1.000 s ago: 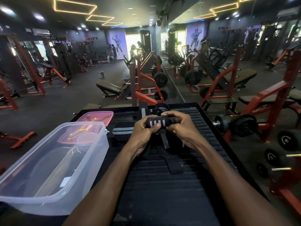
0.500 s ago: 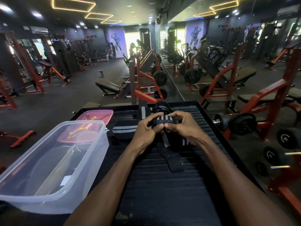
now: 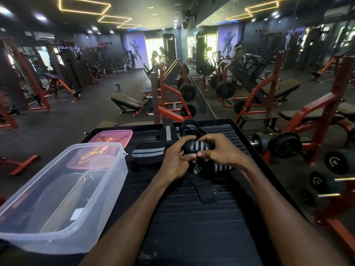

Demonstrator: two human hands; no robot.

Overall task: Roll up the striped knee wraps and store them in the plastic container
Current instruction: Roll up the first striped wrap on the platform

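Note:
A black knee wrap with grey stripes, partly rolled (image 3: 199, 146), is held between both hands above the black ribbed platform (image 3: 192, 217). My left hand (image 3: 175, 159) grips its left end and my right hand (image 3: 221, 150) its right end, thumbs meeting at the front. The wrap's loose black tail (image 3: 206, 188) trails toward me across the platform. A second striped wrap (image 3: 148, 152) lies flat to the left, and a third (image 3: 189, 126) lies bunched at the far edge. The clear plastic container (image 3: 63, 191) stands open at the near left.
A pink lid (image 3: 111, 137) lies behind the container. The platform has a raised rim. Dumbbells (image 3: 276, 144) sit on a rack to the right beside a mirror wall. Red benches and weight machines fill the gym floor beyond, with people far off.
The roll has grown thicker as both hands turned it, and they have shifted a little toward me. The loose tail on the platform is shorter.

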